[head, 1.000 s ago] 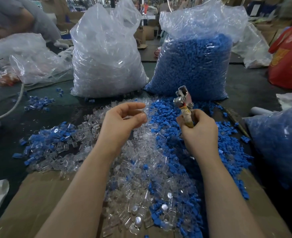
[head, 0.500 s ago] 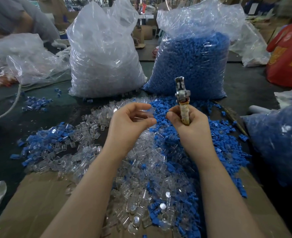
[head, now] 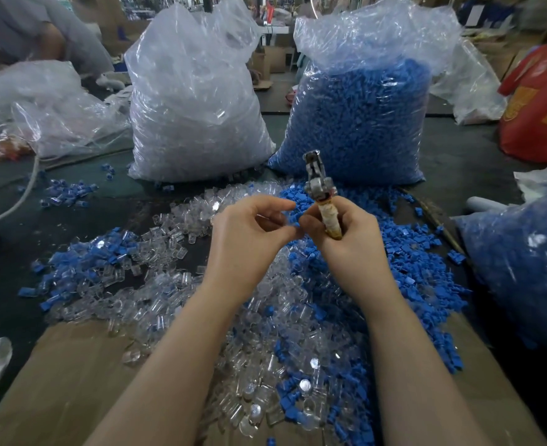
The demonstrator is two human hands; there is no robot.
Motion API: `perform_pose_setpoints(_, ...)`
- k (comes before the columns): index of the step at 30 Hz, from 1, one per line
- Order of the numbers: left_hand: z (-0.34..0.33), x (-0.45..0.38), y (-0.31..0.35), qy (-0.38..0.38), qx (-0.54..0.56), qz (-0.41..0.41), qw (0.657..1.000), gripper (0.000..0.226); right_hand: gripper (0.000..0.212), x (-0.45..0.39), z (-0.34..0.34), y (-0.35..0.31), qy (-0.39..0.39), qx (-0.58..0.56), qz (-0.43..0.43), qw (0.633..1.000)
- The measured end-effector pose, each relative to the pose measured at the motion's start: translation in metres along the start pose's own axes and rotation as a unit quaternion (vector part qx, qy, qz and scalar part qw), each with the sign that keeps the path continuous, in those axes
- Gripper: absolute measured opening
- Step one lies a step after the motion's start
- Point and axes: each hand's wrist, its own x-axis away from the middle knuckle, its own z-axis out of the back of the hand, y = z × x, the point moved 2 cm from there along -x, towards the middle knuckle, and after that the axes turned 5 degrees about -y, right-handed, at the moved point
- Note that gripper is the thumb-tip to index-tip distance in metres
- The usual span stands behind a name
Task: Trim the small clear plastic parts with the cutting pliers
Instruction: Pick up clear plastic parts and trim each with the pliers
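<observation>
My right hand (head: 346, 233) grips the cutting pliers (head: 319, 185) by their wrapped handles, metal jaws pointing up and away. My left hand (head: 249, 233) is curled just left of it, thumb and fingertips meeting the right thumb; a small clear plastic part seems pinched there, but it is too transparent to be sure. Below both hands lies a heap of small clear parts (head: 265, 333) mixed with blue parts (head: 407, 268), spread over the dark table and a cardboard sheet (head: 56, 381).
Two tall plastic bags stand behind the heap: one of clear parts (head: 195, 117), one of blue parts (head: 359, 123). Another blue-filled bag (head: 523, 268) sits at the right, a red bag (head: 542, 104) beyond it. Crumpled plastic (head: 53, 104), a white hose (head: 24, 191) and another person (head: 34, 30) are at left.
My two hands have come together: the left moved right, the right moved left with the pliers, whose jaws swung from tilted to upright. Fingertips now touch.
</observation>
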Motion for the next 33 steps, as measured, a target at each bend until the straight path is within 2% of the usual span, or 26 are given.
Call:
perform_pose_setpoints(8, -0.0025, 0.0002, 0.004, -0.002, -0.006, -0.001, 1.0, 0.031, 0.009, -0.0004, -0.0016, 0.0047, 0.008, 0.04, 0.0, 0.999)
perform_pose_setpoints(14, 0.0003, -0.0027, 0.001, -0.045, 0.158, 0.093, 0.982, 0.031, 0.012, -0.0007, -0.0015, 0.0043, 0.022, 0.034, 0.01, 0.999)
perform_pose_setpoints(19, 0.0017, -0.002, -0.0003, -0.072, 0.221, 0.12, 0.965, 0.022, 0.012, -0.0013, -0.001, 0.0051, 0.02, 0.039, 0.014, 0.999)
perform_pose_setpoints(24, 0.0011, -0.0019, -0.0014, -0.068, 0.231, 0.13, 0.962, 0.02, 0.006, -0.0005, -0.0021, 0.0046, 0.013, 0.031, 0.012, 0.999)
perform_pose_setpoints(33, 0.0023, -0.0006, -0.0003, -0.065, 0.235, 0.139, 0.96, 0.02, 0.017, -0.0005, -0.004, 0.0034, 0.002, 0.033, 0.014, 0.999)
